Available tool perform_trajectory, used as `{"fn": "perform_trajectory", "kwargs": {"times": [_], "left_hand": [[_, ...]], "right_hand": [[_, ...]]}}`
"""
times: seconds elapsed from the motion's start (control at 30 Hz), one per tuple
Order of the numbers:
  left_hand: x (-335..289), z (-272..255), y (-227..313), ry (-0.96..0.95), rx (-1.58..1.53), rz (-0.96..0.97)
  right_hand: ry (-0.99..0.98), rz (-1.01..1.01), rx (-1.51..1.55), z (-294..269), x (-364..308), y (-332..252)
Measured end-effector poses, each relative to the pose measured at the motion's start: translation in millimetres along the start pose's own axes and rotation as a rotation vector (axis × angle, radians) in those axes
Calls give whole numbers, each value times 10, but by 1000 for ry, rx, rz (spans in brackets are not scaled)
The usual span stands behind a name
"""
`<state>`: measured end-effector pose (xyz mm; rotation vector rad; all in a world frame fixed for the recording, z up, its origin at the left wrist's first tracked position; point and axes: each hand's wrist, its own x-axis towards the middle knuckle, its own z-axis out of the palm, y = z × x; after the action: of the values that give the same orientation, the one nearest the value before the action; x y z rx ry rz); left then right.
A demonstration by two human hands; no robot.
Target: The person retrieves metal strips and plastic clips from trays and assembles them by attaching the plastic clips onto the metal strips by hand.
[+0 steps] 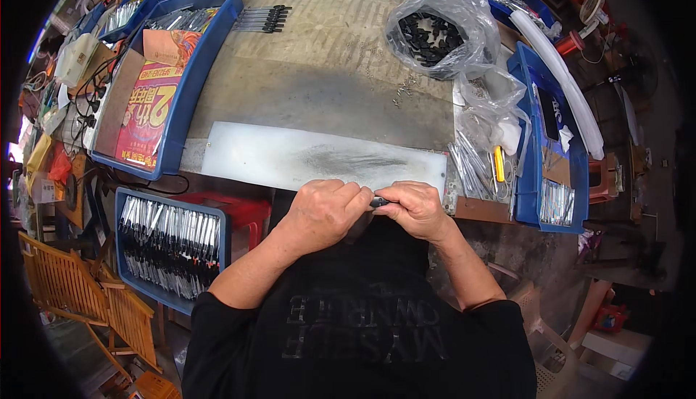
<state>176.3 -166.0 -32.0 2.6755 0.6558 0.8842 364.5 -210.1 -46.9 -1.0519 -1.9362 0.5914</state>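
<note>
Shirt (pixel 355 268) up close, and just beyond it we had left hand (pixel 324 209) and right hand (pixel 416 208) both pinching a dark part (pixel 378 201), at the near edge of the board (pixel 254 154)! Far right, we spotted a bag (pixel 484 33); near left, a tray (pixel 225 238) of rods (pixel 171 226).

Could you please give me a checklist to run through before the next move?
1. Left hand gripping the small dark piece: ok.
2. Right hand gripping the piece's other end: ok.
3. Piece's condition: cannot tell, the fingers hide most of it.
4. White board lying on the table near the hands: ok.
5. Plastic bag open, black parts showing: ok.
6. Table free of loose metal bits: not ok, some lie scattered.
</note>
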Motion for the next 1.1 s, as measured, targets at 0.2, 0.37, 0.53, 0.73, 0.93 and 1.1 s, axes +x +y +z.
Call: {"fn": "perform_trajectory", "kwargs": {"times": [0.2, 0.37, 0.53, 0.73, 0.93, 1.1], "left_hand": [[2, 16, 15, 17, 70, -29], [38, -21, 12, 16, 57, -37], [57, -28, -3, 21, 41, -18], [47, -43, 12, 19, 50, -22], [71, 13, 0, 68, 65, -12], [89, 53, -16, 80, 84, -12]], "right_hand": [[85, -5, -25, 41, 2, -8], [98, -30, -34, 11, 47, -11], [31, -58, -45, -92, 110, 12], [-9, -72, -20, -108, 131, 1], [35, -37, -49, -111, 111, -4], [42, -15, -67, -125, 103, 22]]}}
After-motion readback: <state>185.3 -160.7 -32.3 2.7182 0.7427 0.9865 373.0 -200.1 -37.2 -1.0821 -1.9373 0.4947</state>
